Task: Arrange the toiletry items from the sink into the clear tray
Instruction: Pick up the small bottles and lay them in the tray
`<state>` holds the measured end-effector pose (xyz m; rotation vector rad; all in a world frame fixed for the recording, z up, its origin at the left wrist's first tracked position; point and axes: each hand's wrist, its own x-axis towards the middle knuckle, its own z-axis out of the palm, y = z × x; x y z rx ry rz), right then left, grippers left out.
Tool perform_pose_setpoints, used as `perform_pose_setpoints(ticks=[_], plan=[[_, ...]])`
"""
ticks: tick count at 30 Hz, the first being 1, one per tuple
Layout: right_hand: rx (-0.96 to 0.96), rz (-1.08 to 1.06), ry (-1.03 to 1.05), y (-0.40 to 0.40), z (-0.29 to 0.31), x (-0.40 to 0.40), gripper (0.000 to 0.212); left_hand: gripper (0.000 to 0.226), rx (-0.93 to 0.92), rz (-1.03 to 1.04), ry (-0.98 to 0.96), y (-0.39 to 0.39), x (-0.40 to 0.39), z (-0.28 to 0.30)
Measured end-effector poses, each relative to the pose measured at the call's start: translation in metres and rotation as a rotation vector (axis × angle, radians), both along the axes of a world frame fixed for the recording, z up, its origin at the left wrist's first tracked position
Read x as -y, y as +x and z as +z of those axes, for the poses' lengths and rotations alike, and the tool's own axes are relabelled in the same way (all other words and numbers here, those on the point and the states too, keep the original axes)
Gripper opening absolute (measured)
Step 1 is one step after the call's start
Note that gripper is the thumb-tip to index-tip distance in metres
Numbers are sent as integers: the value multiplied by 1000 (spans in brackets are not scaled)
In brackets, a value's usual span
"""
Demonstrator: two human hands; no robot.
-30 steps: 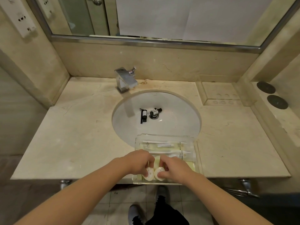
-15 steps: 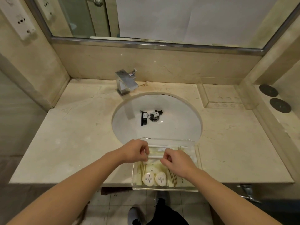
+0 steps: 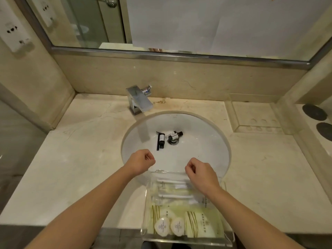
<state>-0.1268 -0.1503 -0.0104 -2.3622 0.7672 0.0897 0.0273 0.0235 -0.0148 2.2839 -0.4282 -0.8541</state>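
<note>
Two empty hands hover over a hotel sink.

The left hand (image 3: 142,159) and right hand (image 3: 201,174), fingers loosely curled around nothing, flank two dark bottles (image 3: 161,141) by the drain; packets fill the clear tray (image 3: 228,244) at the counter's front edge.

The printed marks on the two round white wrapped soaps (image 3: 169,226) and the pale striped sachets (image 3: 202,224) are too small to read.
</note>
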Motion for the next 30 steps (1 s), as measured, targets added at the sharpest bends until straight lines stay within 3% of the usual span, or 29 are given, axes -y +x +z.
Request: perform_pose_setpoints(ticks=[6, 12, 15, 18, 25, 30], plan=[[-59, -41, 72, 43, -16, 34, 13, 7, -72, 71, 30, 27, 30, -21], [-256, 82, 157, 84, -56, 69, 14, 8, -137, 103, 43, 52, 69, -60], [-321, 159, 109, 100, -83, 83, 30, 23, -95, 56, 117, 63, 83, -81], [-370, 236, 58, 115, -102, 90, 37, 25, -78, 26, 156, 73, 95, -97], [-342, 445, -188, 157, -126, 99, 37, 42, -3, -144, 261, 85, 115, -133], [-328, 568, -237, 179, -143, 101, 39, 35, 150, -287, 414, 82, 120, -143]])
